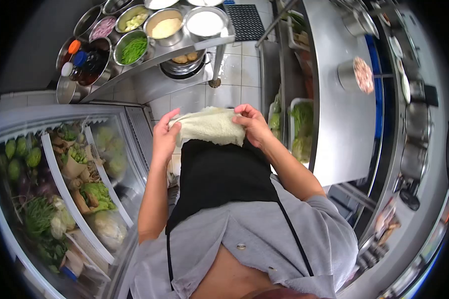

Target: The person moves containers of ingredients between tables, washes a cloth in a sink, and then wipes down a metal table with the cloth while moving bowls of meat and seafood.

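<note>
A pale cream cloth (pixel 207 124) is stretched between my two hands, just in front of the black apron (pixel 224 172) I wear. My left hand (pixel 165 132) pinches its left end between thumb and fingers. At the other end, my right hand (pixel 254 125) grips the upper right corner. The cloth hangs a little slack and wrinkled, its lower edge overlapping the top of the apron.
Metal bowls of chopped food, such as green beans (pixel 133 51), stand on a steel table (pixel 134 70) ahead. Vegetables fill a glass-door fridge (pixel 119 119) on my left. On the right, a steel counter (pixel 339 134) holds a container of pinkish pieces (pixel 362 74).
</note>
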Demonstrator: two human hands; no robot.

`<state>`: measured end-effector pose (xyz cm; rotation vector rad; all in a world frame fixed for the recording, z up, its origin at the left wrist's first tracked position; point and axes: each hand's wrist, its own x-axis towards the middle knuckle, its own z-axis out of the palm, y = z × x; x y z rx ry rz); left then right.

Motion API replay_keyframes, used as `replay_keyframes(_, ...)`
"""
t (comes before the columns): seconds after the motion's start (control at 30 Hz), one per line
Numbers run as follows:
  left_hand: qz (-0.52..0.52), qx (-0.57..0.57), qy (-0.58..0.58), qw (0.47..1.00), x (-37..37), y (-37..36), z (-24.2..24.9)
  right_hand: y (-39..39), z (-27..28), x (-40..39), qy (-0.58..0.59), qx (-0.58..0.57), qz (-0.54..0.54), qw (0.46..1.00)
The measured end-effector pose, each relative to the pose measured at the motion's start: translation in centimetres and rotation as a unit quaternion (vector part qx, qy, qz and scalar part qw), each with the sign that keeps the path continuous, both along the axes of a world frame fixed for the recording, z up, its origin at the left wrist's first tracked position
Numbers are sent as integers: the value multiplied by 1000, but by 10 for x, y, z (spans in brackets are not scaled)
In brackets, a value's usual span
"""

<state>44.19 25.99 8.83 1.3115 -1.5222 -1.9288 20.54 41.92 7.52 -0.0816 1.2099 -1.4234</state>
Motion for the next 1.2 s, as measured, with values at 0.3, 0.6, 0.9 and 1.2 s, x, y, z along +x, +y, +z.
replay_keyframes(0.3,-358,-170,43,917,-67,92,55,91,-26,57,171,11,74,982)
replay_keyframes(0.6,-427,-177,-45,886,-82,178,31,250,-20,90,75,37,-29,996)
replay_keyframes(0.9,-518,-119,68,844,-85,282,139,468,-47,160,-58,-11,-258,964)
replay_keyframes(1.2,-530,-402,395,634,-107,343,328,637,-137,268,-44,296,-446,843)
